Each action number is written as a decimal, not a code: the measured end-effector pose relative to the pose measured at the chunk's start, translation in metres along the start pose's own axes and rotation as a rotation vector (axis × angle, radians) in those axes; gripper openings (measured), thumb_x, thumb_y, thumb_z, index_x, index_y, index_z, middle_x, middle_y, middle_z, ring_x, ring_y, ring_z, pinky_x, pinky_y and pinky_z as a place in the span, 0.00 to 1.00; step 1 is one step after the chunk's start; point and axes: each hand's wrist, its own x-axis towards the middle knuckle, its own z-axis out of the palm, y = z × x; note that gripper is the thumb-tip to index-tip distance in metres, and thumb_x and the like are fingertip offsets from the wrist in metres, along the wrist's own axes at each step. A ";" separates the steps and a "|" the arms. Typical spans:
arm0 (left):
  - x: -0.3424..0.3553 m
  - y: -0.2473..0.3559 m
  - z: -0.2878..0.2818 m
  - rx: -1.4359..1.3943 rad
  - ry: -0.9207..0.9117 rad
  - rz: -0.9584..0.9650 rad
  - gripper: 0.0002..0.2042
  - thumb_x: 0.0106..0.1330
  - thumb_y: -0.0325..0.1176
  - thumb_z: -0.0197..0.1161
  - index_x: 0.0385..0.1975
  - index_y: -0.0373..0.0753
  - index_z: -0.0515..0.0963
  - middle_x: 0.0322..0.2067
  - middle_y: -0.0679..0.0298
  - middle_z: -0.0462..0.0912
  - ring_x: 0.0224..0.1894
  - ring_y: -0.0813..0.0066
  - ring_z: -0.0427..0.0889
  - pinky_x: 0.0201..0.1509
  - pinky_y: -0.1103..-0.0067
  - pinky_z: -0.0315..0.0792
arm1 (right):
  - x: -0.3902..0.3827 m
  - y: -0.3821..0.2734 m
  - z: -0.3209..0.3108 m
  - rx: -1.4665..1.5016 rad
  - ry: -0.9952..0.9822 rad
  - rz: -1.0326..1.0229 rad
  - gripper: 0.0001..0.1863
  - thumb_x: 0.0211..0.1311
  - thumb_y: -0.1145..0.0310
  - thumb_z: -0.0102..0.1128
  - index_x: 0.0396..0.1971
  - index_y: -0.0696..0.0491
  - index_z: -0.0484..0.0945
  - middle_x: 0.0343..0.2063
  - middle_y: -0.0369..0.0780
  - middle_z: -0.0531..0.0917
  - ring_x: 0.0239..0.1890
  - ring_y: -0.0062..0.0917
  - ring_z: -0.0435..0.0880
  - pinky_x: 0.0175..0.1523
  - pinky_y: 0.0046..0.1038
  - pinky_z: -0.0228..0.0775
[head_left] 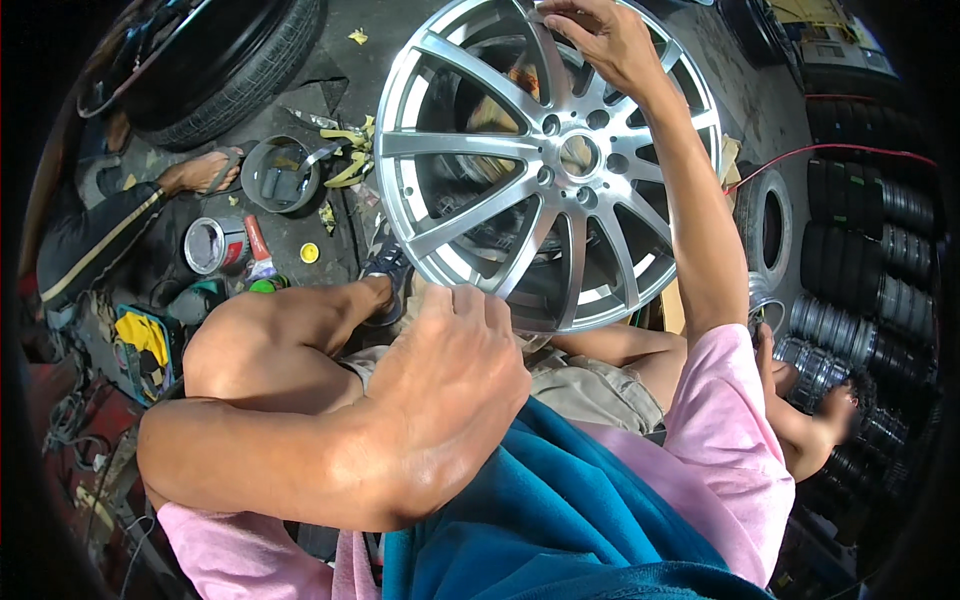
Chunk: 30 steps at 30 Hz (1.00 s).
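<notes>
A silver multi-spoke alloy wheel rim (577, 235) stands in front of my lap, its face turned up towards me. My left hand (450, 350) is closed at the rim's near left edge, with the back of the hand up and the fingertips hidden. At the far edge, my right hand (600, 40) reaches over the spokes. Its thumb and fingers are pinched together near the outer end of a spoke. Whatever lies between them is too small to make out. Through the spaces between the spokes, the dark inside of the rim shows.
A tyre (240, 80) lies at the far left, near another person's foot (205, 170). A round metal pan (282, 175), an open paint can (215, 245) and a red-handled brush (257, 248) sit on the floor. Stacked wheels (840, 320) line the right, where another person (810, 420) sits.
</notes>
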 end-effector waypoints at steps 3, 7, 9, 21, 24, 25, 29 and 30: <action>-0.003 -0.001 0.005 -0.017 -0.002 0.008 0.09 0.60 0.30 0.61 0.35 0.33 0.83 0.39 0.57 0.82 0.46 0.66 0.79 0.48 0.71 0.72 | -0.014 0.001 0.001 0.018 -0.024 0.000 0.14 0.71 0.62 0.64 0.47 0.57 0.87 0.35 0.43 0.90 0.34 0.27 0.86 0.41 0.30 0.76; -0.002 -0.001 0.007 -0.032 0.009 0.011 0.09 0.60 0.30 0.61 0.36 0.32 0.83 0.40 0.57 0.83 0.46 0.66 0.79 0.49 0.71 0.72 | -0.048 0.018 0.011 -0.011 0.020 -0.058 0.13 0.73 0.63 0.67 0.50 0.54 0.88 0.41 0.40 0.91 0.40 0.27 0.90 0.47 0.29 0.80; -0.001 -0.001 0.007 -0.035 0.015 0.011 0.09 0.60 0.30 0.61 0.36 0.32 0.83 0.39 0.57 0.83 0.46 0.66 0.80 0.48 0.71 0.73 | -0.061 0.022 0.015 0.053 0.048 -0.083 0.12 0.72 0.64 0.67 0.49 0.53 0.88 0.40 0.40 0.90 0.37 0.31 0.90 0.44 0.30 0.80; 0.001 0.002 0.003 -0.137 -0.051 0.004 0.09 0.59 0.29 0.61 0.34 0.32 0.82 0.36 0.58 0.80 0.45 0.66 0.79 0.47 0.72 0.73 | -0.116 0.021 0.033 -0.009 0.104 0.048 0.09 0.69 0.69 0.68 0.46 0.51 0.88 0.38 0.37 0.86 0.37 0.34 0.88 0.45 0.35 0.77; -0.006 0.005 0.009 -0.137 -0.104 -0.018 0.08 0.59 0.30 0.61 0.34 0.32 0.82 0.36 0.59 0.80 0.44 0.66 0.78 0.47 0.72 0.72 | -0.114 0.012 0.043 0.165 0.153 0.102 0.09 0.69 0.70 0.68 0.46 0.53 0.88 0.39 0.39 0.86 0.36 0.33 0.88 0.44 0.34 0.78; -0.008 0.005 0.014 -0.140 -0.052 -0.014 0.09 0.59 0.30 0.61 0.33 0.31 0.82 0.36 0.59 0.80 0.44 0.66 0.78 0.47 0.73 0.72 | -0.113 0.010 0.045 0.165 0.154 0.104 0.09 0.69 0.70 0.68 0.46 0.53 0.88 0.39 0.39 0.86 0.36 0.33 0.88 0.44 0.34 0.78; -0.006 0.005 0.003 -0.135 -0.041 -0.008 0.08 0.59 0.29 0.62 0.34 0.31 0.82 0.36 0.58 0.80 0.44 0.66 0.78 0.48 0.73 0.72 | -0.112 0.006 0.053 0.299 0.273 0.144 0.08 0.69 0.72 0.68 0.46 0.54 0.88 0.38 0.40 0.86 0.36 0.32 0.89 0.42 0.30 0.79; 0.000 0.005 -0.006 -0.111 -0.051 -0.012 0.08 0.59 0.29 0.62 0.34 0.31 0.82 0.36 0.58 0.79 0.45 0.66 0.78 0.48 0.73 0.72 | -0.112 0.007 0.056 0.253 0.297 0.112 0.08 0.69 0.72 0.68 0.46 0.54 0.88 0.37 0.41 0.86 0.35 0.32 0.90 0.42 0.29 0.80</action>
